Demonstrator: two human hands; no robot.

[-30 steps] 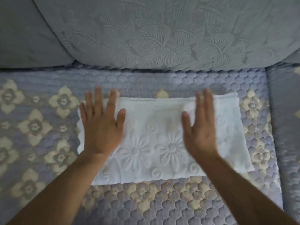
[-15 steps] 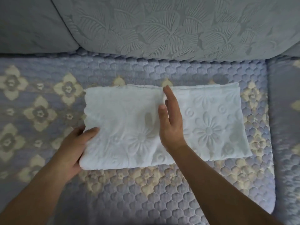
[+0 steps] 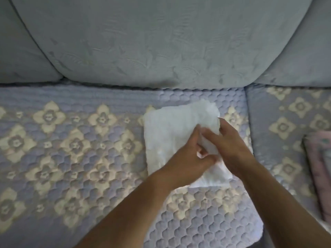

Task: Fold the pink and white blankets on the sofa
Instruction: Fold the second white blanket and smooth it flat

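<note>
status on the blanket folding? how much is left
Done, by the look of it: the pink blanket lies folded at the right edge, partly out of frame. In hand: the white blanket is a compact rectangle, with the left hand and right hand gripping its right side. Left: flatten this fold.

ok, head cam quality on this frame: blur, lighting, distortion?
Head view: dim, flat light with a bluish cast and no glare; motion blur smears both the left hand and the right hand and washes out the white blanket; wide-angle bowing curves the back cushion; the pink blanket is cropped at the right edge and soft.
</note>
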